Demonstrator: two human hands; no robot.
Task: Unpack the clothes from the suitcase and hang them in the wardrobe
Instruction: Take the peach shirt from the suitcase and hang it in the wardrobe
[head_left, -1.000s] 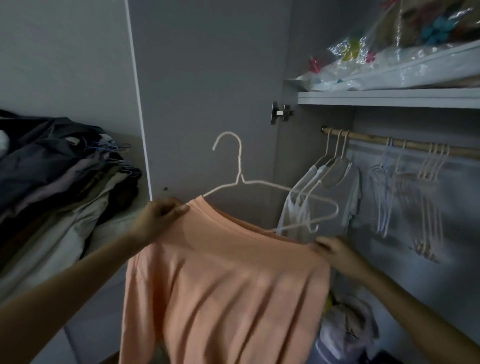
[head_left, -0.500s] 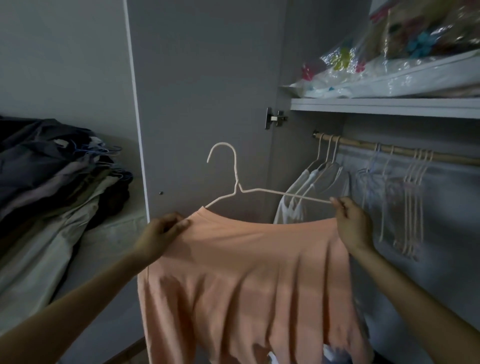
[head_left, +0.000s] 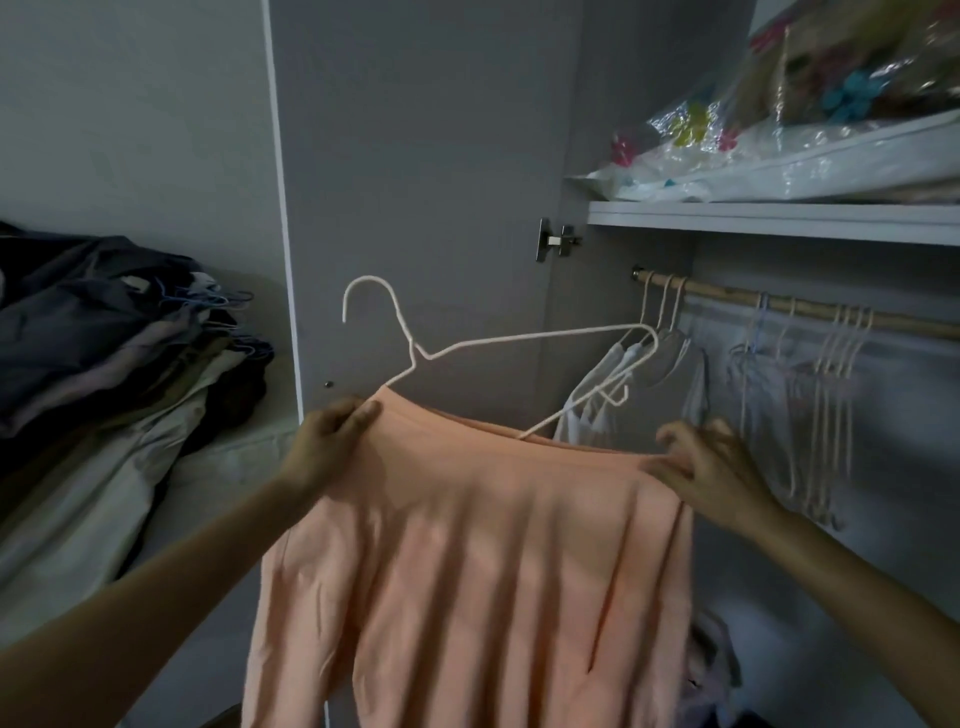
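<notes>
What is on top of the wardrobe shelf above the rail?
On the shelf lie clear plastic bags holding colourful items; what those items are, and anything farther back, cannot be made out.

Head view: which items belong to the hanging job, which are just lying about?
In the job:
- peach garment, held by left hand and right hand
- white hanger, partly inside the garment
- wardrobe rail

Lying about:
- clothes pile at left
- plastic-wrapped bundle on the shelf
- empty hangers on the rail
- white tops already hung
</notes>
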